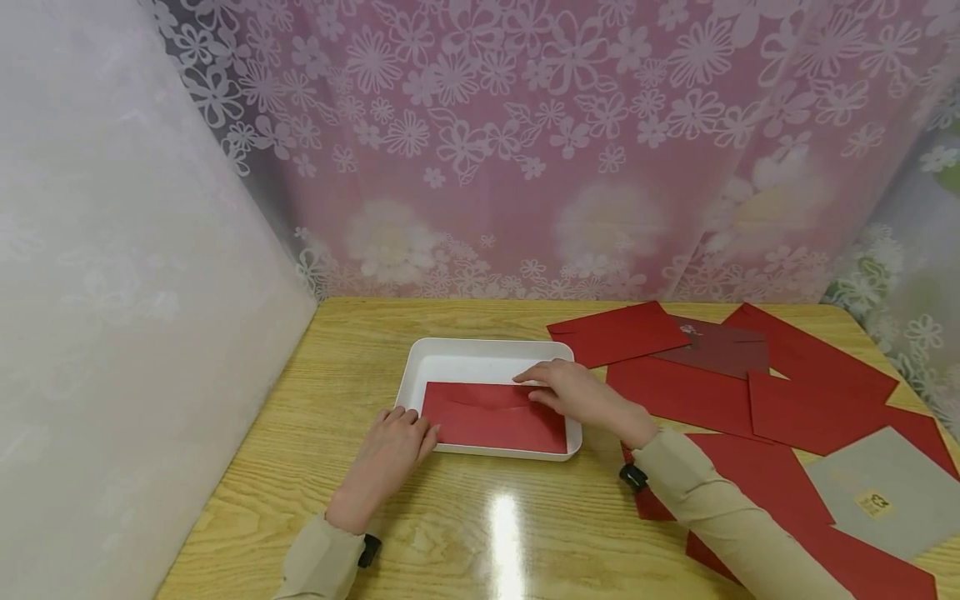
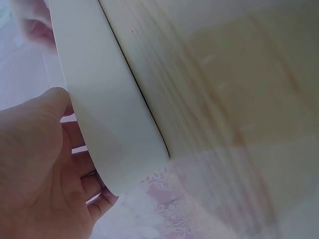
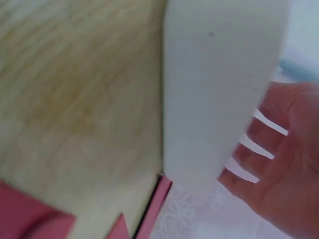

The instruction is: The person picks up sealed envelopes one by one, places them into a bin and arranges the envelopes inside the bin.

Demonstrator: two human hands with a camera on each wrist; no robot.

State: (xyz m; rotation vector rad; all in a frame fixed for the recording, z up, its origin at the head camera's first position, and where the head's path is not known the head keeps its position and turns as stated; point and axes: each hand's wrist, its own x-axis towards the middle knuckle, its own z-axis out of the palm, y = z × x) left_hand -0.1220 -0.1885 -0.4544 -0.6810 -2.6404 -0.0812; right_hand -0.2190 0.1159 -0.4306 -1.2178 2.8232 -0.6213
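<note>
A red envelope lies in the white tray, its flap side up with a curved flap line across it. My left hand rests at the tray's front left corner, its thumb by the envelope's left end. In the left wrist view the fingers reach over the rim and their tips are hidden behind the wall. Over the tray's right end is my right hand, with relaxed fingers spread above the envelope's right end. The right wrist view shows these fingers apart, passing behind the tray wall.
Several red envelopes overlap across the table's right side, the nearest under my right forearm. Among them are a dark maroon envelope and a grey one with a gold emblem. A floral curtain hangs behind the wooden table.
</note>
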